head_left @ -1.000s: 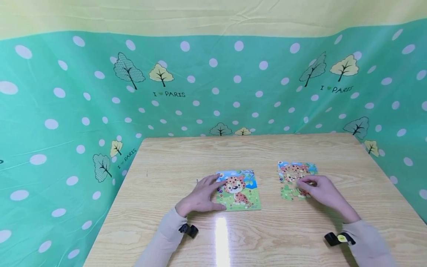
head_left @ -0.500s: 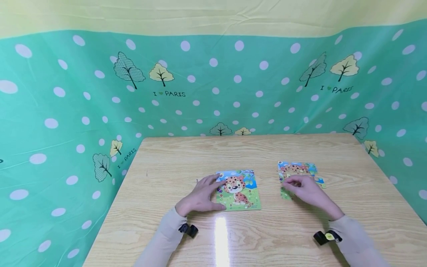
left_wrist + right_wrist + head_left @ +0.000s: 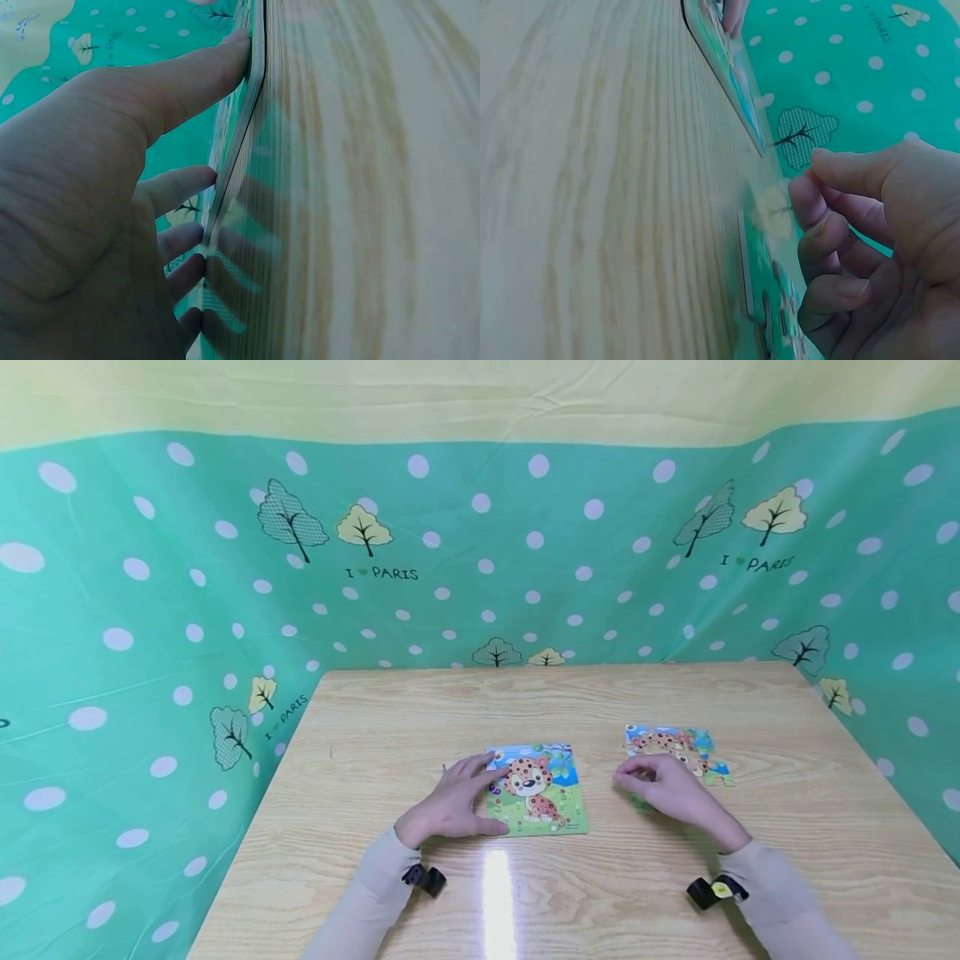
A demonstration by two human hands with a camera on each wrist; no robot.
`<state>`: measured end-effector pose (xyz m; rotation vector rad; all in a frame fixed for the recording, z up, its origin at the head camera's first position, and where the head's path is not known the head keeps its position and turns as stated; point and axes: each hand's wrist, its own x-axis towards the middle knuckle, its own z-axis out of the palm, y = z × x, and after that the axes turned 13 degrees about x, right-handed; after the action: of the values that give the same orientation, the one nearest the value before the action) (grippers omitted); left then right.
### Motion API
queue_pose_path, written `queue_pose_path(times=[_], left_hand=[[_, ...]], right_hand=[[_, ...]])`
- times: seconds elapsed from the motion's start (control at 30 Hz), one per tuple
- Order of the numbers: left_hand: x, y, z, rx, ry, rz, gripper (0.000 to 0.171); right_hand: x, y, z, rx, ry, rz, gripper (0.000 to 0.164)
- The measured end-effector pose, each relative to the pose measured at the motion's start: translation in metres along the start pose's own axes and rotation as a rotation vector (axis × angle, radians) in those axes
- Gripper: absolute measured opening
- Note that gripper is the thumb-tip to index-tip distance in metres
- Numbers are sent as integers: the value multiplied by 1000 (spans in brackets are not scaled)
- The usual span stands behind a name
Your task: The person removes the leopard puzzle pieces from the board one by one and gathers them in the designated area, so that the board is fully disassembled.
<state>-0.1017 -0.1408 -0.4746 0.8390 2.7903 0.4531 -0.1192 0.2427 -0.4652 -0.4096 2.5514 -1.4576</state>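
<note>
A square picture board (image 3: 543, 789) with a cartoon spotted cub lies flat near the middle of the table. My left hand (image 3: 456, 797) rests on its left side, fingers spread, thumb at the lower left corner. To the right lies a jigsaw puzzle (image 3: 663, 743) of a similar cub, partly laid together, with a jigsaw piece (image 3: 721, 772) jutting out at its right side. Over its lower left part, my right hand (image 3: 667, 789) hides several pieces. In the right wrist view my right thumb and index finger (image 3: 808, 201) meet, other fingers curled; no piece shows between them.
Beneath both pictures is a light wooden table (image 3: 420, 710). A green dotted curtain (image 3: 480, 552) hangs behind and on both sides. Each wrist wears a small black camera. A bright light streak (image 3: 498, 902) reflects off the tabletop near the front.
My right hand has moved left across the jigsaw puzzle, uncovering pieces on its right side. The left hand and picture board have stayed in place.
</note>
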Motion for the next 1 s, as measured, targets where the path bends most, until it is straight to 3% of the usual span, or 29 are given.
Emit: queue_pose_path(times=[0.3,0.8,1.0], left_hand=[[0,-1,1,1,0,3,93],[0,-1,3,14,0,-3,93],[0,0,3,7,7,-4,93]], right_hand=[[6,-9,18,8,-52,-34,11],[17,-30,50,56,-207,-138,12],[20,-31,58,43,-264,-107,35]])
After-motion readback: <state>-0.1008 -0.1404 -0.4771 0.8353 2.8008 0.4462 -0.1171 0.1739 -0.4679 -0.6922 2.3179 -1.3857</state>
